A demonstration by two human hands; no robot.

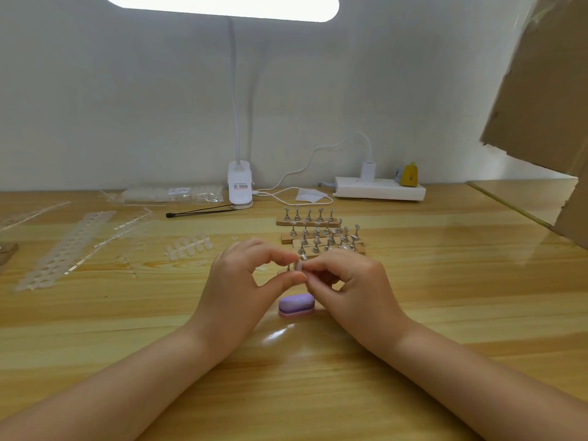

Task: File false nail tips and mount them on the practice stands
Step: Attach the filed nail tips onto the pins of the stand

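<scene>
Lamp-lit wooden table [445, 281] lies under me. Both hands pinch one nail tip [298, 265], held upright between left hand [235, 281] and right hand [353, 281]. Stands [321, 232] sit just behind, nearer my right; purple file block [296, 304] just below.

The table [413, 281] looks like pale wood with a glossy coat, since the lamp glare shines off it. The stands [321, 232] are shiny silver metal pegs on matt wooden bars. The nail tip [298, 265] between the fingers is clear, smooth plastic, and so are the loose tips [187, 246]. The buffer block [296, 305] is purple and looks matt, a bit grainy. The lamp [240, 186] and power strip [380, 187] are smooth white plastic. The cardboard [541, 74] is dull brown with ragged edges.
</scene>
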